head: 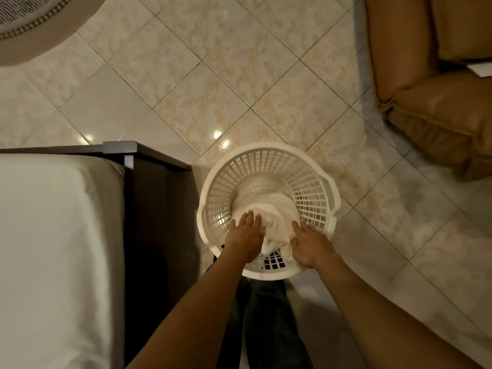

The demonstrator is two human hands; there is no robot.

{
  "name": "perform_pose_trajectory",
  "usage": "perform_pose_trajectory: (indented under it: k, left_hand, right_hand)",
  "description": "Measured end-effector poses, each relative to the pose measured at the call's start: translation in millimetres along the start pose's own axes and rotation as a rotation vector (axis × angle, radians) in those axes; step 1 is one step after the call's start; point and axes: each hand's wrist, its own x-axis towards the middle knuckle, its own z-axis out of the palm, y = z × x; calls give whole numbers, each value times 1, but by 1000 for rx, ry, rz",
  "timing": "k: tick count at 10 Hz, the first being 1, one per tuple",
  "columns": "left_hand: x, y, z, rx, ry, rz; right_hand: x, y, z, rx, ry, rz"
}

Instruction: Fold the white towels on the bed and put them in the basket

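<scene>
A round white plastic lattice basket point(314, 182) stands on the tiled floor just past my legs. White towels point(266, 206) are bundled inside it, filling the bottom. Both hands reach down into the basket. My left hand point(245, 235) lies flat on the left side of the towel bundle, fingers spread. At the bundle's near right edge my right hand point(310, 242) pinches the cloth. The bed point(48, 235) with its white sheet is at the left; I see no towel on the part in view.
A dark wooden bed frame point(149, 198) runs between the bed and the basket. A brown leather sofa point(436, 102) stands at the upper right. A round beige fan base or rug point(34, 27) is at the upper left. Glossy tiled floor point(213, 75) surrounds the basket.
</scene>
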Motion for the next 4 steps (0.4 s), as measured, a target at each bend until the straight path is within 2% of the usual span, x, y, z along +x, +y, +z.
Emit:
perform_pose_trajectory:
  k: [2, 4]
  left_hand:
    - [-63, 11, -38, 162, 28, -76]
    - [-141, 30, -83, -97, 93, -80]
  right_hand:
    - [-68, -10, -41, 10, 85, 20]
    - [-148, -27, -81, 106, 153, 14]
